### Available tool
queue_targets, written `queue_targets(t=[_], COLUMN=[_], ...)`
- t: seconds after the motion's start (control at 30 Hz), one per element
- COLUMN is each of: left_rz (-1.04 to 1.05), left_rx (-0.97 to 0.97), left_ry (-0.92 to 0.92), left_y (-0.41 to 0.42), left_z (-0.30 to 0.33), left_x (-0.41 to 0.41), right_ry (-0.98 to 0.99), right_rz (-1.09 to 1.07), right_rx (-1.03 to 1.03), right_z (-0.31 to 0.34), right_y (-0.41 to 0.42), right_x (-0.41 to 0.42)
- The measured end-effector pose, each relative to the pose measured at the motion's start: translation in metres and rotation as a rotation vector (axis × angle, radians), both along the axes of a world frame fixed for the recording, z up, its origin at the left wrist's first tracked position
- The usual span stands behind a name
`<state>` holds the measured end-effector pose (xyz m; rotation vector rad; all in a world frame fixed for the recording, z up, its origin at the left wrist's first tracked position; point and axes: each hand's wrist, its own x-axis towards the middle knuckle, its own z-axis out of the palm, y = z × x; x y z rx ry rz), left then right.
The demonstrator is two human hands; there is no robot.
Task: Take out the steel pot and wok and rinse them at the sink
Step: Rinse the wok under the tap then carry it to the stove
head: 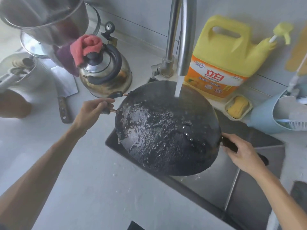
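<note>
Black wok (166,128) held bottom-up, long handle (245,150) pointing lower right.

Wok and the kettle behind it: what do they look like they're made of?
The wok looks like dark iron or carbon steel: matte black, with a rough, crusted, wet underside facing up under the water stream. Its long handle, gripped by the right hand, is dark, material unclear. The kettle looks like polished stainless steel, mirror-shiny with brown scorch stains low down, and a black, probably plastic, handle.
</note>
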<state>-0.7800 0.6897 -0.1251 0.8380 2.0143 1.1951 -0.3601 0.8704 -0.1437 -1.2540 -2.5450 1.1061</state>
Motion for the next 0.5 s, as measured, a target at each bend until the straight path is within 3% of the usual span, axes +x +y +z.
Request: queue_targets(t=[0.13,0.3,0.4,0.5], left_rz=[-0.024,0.015,-0.056,-0.207], left_rx=[-0.086,-0.064,-0.098,-0.164], left_ry=[0.046,-0.133,-0.169,-0.082], left_y=[0.015,0.022,0.014,0.005], left_z=[0.002,-0.012,-0.017,-0.018], left_x=[0.001,0.018,0.024,0.027], right_ry=[-0.020,-0.059,-0.139,-0.231], right_rz=[-0.025,-0.005,-0.027,-0.041], right_rx=[0.022,-0.002,0.014,0.038], right_z=[-0.004,0.016,0.017,0.019], right_y=[-0.008,-0.009,-0.007,-0.004], right_x=[0.012,0.020,0.030,0.039])
